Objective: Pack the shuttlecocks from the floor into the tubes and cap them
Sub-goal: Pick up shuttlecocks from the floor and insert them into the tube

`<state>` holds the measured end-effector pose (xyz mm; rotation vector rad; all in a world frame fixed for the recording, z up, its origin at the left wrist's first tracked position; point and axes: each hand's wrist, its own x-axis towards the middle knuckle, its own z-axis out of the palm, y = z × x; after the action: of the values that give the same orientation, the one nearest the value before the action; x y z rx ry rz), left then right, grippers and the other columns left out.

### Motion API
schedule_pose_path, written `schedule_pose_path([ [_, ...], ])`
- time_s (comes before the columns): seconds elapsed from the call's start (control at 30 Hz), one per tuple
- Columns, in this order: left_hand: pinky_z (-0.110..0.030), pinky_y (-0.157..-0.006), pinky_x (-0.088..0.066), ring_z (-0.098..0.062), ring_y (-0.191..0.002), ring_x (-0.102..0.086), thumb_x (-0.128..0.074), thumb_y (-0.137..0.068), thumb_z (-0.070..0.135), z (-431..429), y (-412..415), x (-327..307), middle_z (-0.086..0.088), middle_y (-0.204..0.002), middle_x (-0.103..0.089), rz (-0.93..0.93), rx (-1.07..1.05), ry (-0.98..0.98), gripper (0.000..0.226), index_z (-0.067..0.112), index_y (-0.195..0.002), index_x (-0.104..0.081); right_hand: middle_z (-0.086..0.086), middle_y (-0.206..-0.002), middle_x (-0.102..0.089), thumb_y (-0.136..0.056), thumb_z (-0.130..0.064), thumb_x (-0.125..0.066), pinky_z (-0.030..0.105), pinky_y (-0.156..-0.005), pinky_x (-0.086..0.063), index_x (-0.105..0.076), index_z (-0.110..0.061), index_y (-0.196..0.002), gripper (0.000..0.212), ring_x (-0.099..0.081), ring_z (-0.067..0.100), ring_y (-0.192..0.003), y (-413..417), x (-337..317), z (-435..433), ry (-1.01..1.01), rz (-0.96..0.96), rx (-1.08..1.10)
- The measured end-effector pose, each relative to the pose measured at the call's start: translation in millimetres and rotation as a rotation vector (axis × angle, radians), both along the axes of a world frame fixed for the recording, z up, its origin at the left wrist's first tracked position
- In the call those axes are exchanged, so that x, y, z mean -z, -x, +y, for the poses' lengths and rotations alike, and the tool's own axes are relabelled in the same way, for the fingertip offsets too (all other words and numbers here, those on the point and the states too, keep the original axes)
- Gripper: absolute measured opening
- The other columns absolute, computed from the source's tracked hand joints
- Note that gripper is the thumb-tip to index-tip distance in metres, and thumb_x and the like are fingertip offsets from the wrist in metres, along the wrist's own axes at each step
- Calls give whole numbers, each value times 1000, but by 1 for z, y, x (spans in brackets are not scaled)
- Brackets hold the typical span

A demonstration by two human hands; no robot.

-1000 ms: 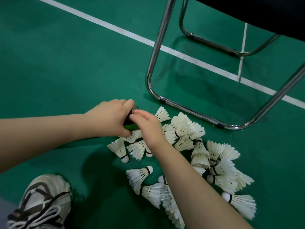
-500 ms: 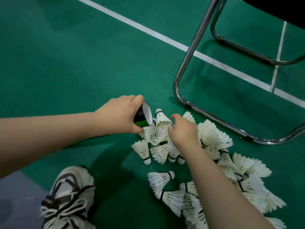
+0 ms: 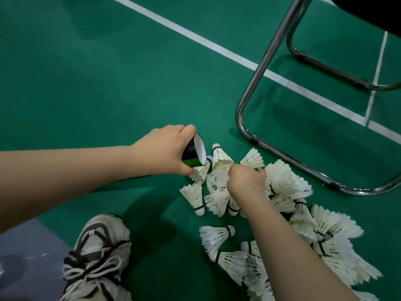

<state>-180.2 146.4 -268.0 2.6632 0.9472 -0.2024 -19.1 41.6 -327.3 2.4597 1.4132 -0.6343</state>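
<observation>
On green floor point(image 3: 86, 83), the left hand point(image 3: 165, 148) grips a tube point(image 3: 192, 154), its open mouth tilted toward the pile's point(image 3: 286, 185) left edge. The right hand point(image 3: 245, 181) pinches a shuttlecock point(image 3: 219, 155) there by its feathers. A chair point(image 3: 240, 118) frame bounds the pile's far right, and a shoe point(image 3: 97, 253) sits near-left. Open floor spreads left and beyond.

A green sports-court floor point(image 3: 86, 72) fills the view, crossed by a broad white boundary line point(image 3: 195, 39) that a thinner white line point(image 3: 378, 68) meets at the right. A chrome tubular chair frame point(image 3: 256, 83) stands on it under a black seat point(image 3: 368, 11). A grey floor patch point(image 3: 26, 246) lies at lower left. The light is soft and throws dim shadows.
</observation>
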Motion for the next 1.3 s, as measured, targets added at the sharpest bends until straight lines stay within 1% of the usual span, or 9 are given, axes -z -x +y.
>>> schedule_pose_path([
  [0.1,-40,-73,-48,-22,-84,-50,-69,-64,53,-1,-1,1,-1,-94,-52,6,3,0,61,17,-104,-40,0,-92,-66,-83,-3,-41,38,-104,-33,-61,-22,-103,35,-60,21,-88,-15,-2,-4,-114,107,128],
  [0.17,-40,-72,-48,-22,-84,-49,-69,-65,53,-1,-2,2,-1,-94,-51,13,4,-1,61,17,-104,-40,-5,-83,-64,-88,-6,-43,29,-73,-47,-62,-22,-103,29,-58,16,-68,-26,-11,-6,-275,281,270],
  [0.23,-40,-72,-48,-22,-84,-49,-69,-65,52,-2,-4,3,-1,-93,-52,17,7,3,60,17,-103,-40,-9,-79,-60,-91,-11,-49,24,-52,-40,-64,-20,-103,21,-49,11,-56,-37,-25,-6,-441,507,434],
  [0.4,-38,-69,-47,-22,-82,-49,-70,-65,50,-4,-10,3,-1,-90,-51,13,14,9,57,17,-100,-39,-4,-83,-63,-87,-2,-56,37,-89,-48,-65,-16,-84,17,-57,16,-83,-49,-56,-9,-657,927,633],
  [0.5,-38,-69,-48,-21,-82,-50,-70,-65,50,-6,-13,2,1,-89,-51,-9,18,20,56,19,-99,-39,0,-76,-61,-86,0,-57,37,-87,-48,-65,-15,-81,18,-51,21,-80,-42,-58,-11,-606,1078,613],
  [0.67,-37,-70,-47,-20,-82,-49,-70,-65,53,-15,-19,-1,1,-89,-50,-15,51,33,58,18,-99,-39,-6,-76,-61,-85,-3,-60,17,-59,-42,-60,-20,-82,17,-55,5,-63,-14,-49,-9,-510,1053,537],
  [0.93,-35,-65,-45,-20,-77,-48,-70,-64,53,-18,-18,-6,2,-84,-48,-45,47,6,57,17,-94,-38,-12,-85,-56,-80,-18,-62,26,-70,-42,-50,-29,-76,17,-53,8,-82,15,-46,-13,-837,742,369],
  [1.1,-35,-63,-44,-21,-76,-48,-70,-64,50,-13,-18,-7,2,-81,-47,-81,27,-5,54,18,-90,-36,-9,-83,-67,-69,-6,-44,36,-84,-49,-68,-32,-77,36,-61,20,-89,15,-57,-12,-624,998,237],
  [1.3,-35,-62,-44,-20,-77,-49,-70,-62,49,-14,-17,-6,1,-85,-50,-69,38,4,55,18,-93,-37,6,-69,-55,-51,-9,-38,29,-61,-27,-70,-20,-78,43,-34,17,-61,17,-65,-4,-353,1050,106],
])
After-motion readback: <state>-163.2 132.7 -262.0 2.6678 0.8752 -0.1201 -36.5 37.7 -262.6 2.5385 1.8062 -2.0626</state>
